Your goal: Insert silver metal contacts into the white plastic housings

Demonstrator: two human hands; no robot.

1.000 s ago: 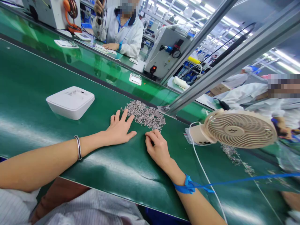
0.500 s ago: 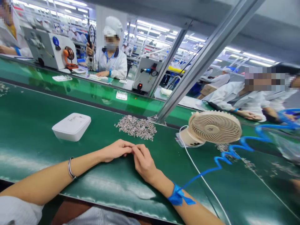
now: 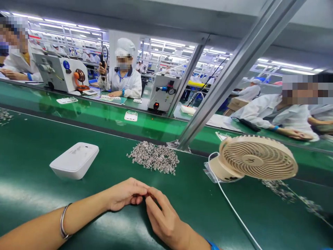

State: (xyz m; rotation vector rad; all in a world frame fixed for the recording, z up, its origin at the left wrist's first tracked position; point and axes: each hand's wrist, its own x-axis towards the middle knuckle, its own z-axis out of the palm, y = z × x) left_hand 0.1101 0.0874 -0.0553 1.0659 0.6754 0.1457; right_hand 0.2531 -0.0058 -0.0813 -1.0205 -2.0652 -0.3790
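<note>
Both hands meet low over the green work surface (image 3: 109, 166), fingertips touching. My left hand (image 3: 127, 195) has its thumb and index finger pinched together and the other fingers curled in. From the right, my right hand (image 3: 165, 217) brings bent fingers to the same spot. Anything between the fingertips is hidden or too small to make out. Just beyond the hands lies a heap of small silvery metal parts (image 3: 153, 157). To the left stands a white plastic box (image 3: 75, 159) with rounded corners.
A beige fan (image 3: 255, 158) with a white cable (image 3: 231, 205) stands at right. Behind the parts rises a slanted metal post (image 3: 221, 76). A lower green belt (image 3: 104, 114) beyond carries a white part (image 3: 130, 116). Across it a co-worker (image 3: 125, 76) sits between grey machines.
The view has tipped upward and come closer, so hands, box, heap and fan sit lower in the picture. My hands stay fingertip to fingertip, with the right fingers slightly shifted.
</note>
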